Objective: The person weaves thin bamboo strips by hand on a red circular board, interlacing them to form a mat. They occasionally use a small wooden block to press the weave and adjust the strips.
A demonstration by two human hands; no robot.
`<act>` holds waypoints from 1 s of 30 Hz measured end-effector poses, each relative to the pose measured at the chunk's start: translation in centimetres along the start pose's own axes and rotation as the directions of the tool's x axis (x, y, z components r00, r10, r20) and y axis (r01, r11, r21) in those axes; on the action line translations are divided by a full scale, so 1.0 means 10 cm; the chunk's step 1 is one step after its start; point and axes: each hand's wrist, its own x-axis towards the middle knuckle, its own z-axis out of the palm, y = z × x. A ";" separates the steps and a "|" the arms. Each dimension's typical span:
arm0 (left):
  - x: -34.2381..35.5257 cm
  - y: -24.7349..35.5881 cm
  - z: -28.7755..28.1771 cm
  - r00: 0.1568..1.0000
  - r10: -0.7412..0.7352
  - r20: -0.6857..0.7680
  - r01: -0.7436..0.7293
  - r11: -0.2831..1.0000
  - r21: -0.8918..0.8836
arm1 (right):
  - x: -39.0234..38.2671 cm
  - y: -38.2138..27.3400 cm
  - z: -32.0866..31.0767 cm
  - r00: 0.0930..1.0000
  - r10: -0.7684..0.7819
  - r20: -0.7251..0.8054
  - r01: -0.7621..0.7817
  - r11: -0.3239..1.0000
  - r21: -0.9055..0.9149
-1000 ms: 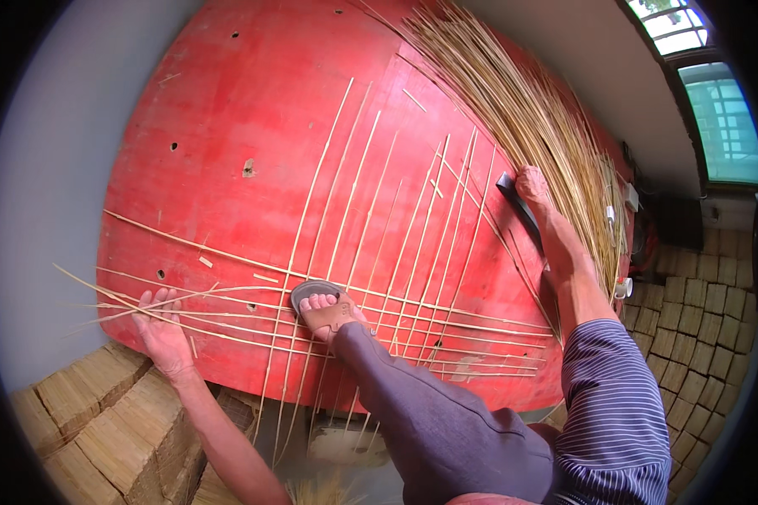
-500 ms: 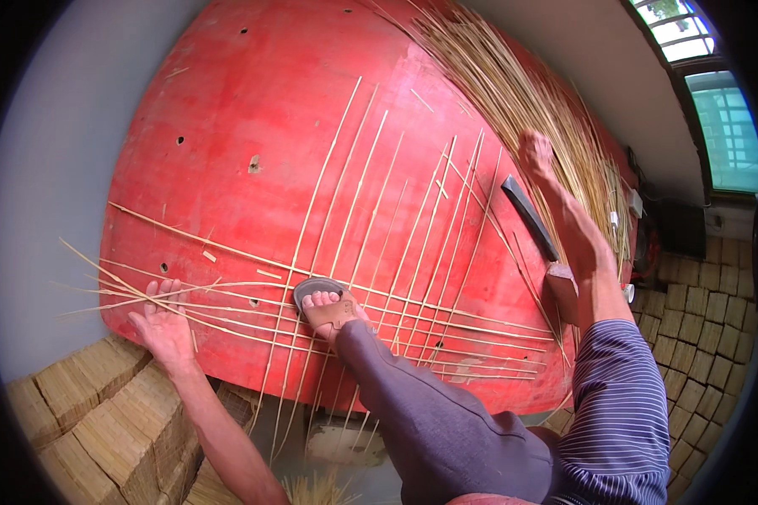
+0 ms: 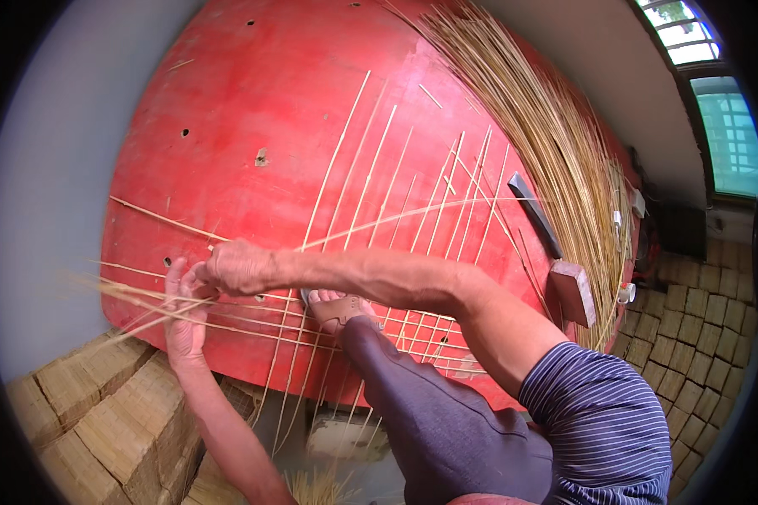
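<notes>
A lattice of thin bamboo strips (image 3: 380,151) lies on the red board, some running lengthwise and others crossing them. My sandalled foot (image 3: 335,311) presses on the crossing. At the left, my left hand (image 3: 185,324) is closed around the gathered ends of the cross strips (image 3: 130,295), which fan out past it, blurred. My right hand (image 3: 242,268) reaches over and meets its fingertips, closed on a bamboo strip whose long part (image 3: 429,209) arcs away to the right above the lattice. The exact grip of both hands is partly hidden where the fingers overlap.
A thick bundle of long strips (image 3: 531,118) lies along the right edge of the red board (image 3: 219,84). Near it are a dark curved blade-like tool (image 3: 533,215) and a reddish block (image 3: 573,293). Stacked tan bundles (image 3: 118,412) stand lower left; a wall borders the left.
My right hand has swung from the strip bundle across to my left hand, bringing a strip. My left hand has gone from open to closed around the strip ends.
</notes>
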 end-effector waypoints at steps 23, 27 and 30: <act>-1.03 -1.41 -0.83 0.803 -0.063 -0.593 -0.245 0.872 -0.424 | -0.16 1.23 -0.79 0.936 0.301 0.181 -0.123 0.765 -0.632; -1.18 -1.54 -0.83 0.755 -0.077 -0.652 -0.270 0.869 -0.415 | -0.20 1.07 -0.54 0.993 -0.113 0.043 0.110 0.704 -0.701; -1.26 -1.57 -0.88 0.753 -0.068 -0.655 -0.279 0.868 -0.411 | -0.35 0.79 -0.44 0.994 -0.087 0.069 0.111 0.834 -0.541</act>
